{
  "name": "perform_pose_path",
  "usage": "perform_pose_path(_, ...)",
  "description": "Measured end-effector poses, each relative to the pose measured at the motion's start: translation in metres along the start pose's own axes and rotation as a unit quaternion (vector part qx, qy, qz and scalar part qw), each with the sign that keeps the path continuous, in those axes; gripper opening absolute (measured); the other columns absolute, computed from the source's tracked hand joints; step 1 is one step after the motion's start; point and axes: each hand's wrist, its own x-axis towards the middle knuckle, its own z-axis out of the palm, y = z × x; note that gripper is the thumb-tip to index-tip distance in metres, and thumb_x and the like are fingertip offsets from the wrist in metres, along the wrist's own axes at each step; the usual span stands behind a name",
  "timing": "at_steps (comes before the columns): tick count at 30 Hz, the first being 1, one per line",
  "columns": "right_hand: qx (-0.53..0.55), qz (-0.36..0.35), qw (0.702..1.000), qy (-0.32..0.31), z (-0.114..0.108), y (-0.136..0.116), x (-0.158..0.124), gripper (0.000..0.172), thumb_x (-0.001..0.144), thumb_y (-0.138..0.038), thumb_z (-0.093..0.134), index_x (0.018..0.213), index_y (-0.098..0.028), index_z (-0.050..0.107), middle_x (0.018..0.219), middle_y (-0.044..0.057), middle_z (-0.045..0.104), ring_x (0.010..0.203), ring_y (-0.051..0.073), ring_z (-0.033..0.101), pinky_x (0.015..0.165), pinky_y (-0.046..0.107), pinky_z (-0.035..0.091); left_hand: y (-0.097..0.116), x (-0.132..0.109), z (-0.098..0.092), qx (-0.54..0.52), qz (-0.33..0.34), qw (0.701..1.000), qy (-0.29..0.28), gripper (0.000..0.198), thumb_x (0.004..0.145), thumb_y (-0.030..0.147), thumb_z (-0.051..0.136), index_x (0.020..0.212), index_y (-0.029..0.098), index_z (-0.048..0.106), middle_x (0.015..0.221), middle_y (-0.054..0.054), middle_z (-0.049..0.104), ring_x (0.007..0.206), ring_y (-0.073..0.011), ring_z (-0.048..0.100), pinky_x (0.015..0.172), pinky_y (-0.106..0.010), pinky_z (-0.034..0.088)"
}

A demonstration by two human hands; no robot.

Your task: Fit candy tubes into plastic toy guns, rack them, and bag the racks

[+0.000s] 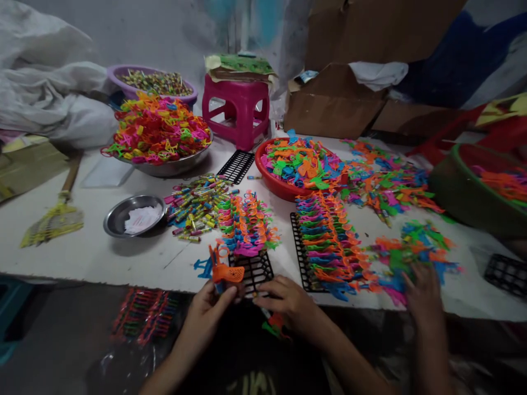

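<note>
Between the fingertips of my left hand is an orange plastic toy piece, held upright at the table's front edge. My right hand is curled beside it; a pen-like stick with red and green plastic parts hangs below its fingers, gripped in the palm. A black plastic grid rack lies just beyond both hands. Its far part carries rows of colourful toy pieces. A blue plastic piece rests on the table left of the orange one.
A second filled rack stands to the right. A co-worker's hand touches a loose pile there. Small tubes, a steel bowl, a red basin and a heaped metal basin stand behind. A yellow flyswatter-like tool lies left.
</note>
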Motion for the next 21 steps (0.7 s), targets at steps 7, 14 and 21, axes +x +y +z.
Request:
perform_pose_path(7, 0.022, 0.054, 0.992, -0.110, -0.003, -0.020, -0.027, 0.027, 0.081, -0.013, 0.051, 0.104, -0.025, 0.060, 0.097, 0.005, 0.059, 0.084, 0.014, 0.051, 0.070, 0.024, 0.040, -0.009, -0.010, -0.023, 0.137, 0.057, 0.989, -0.029, 0.027, 0.079, 0.038, 0.052, 0.096, 0.019, 0.061, 0.096, -0.003, 0.067, 0.090, -0.0180, 0.059, 0.083, -0.027, 0.043)
perform_pose_path(14, 0.125, 0.049, 0.981, -0.143, -0.045, -0.023, -0.019, 0.020, 0.084, -0.017, 0.047, 0.089, -0.021, 0.067, 0.088, 0.005, 0.066, 0.080, 0.014, 0.058, 0.069, 0.023, 0.042, -0.005, -0.014, 0.006, 0.156, 0.053, 0.976, -0.141, 0.024, 0.080, 0.034, 0.052, 0.096, 0.022, 0.064, 0.099, -0.004, 0.066, 0.097, -0.0196, 0.056, 0.088, -0.029, 0.040)
perform_pose_path(21, 0.434, 0.096, 0.896, 0.012, -0.054, -0.024, 0.013, 0.014, 0.081, -0.023, 0.055, 0.077, -0.020, 0.068, 0.074, 0.003, 0.066, 0.070, 0.012, 0.062, 0.065, 0.023, 0.048, 0.021, -0.007, 0.033, -0.081, -0.027, 0.983, -0.164, 0.026, 0.071, 0.036, 0.064, 0.089, 0.018, 0.063, 0.080, -0.002, 0.067, 0.071, -0.0143, 0.061, 0.069, -0.025, 0.047)
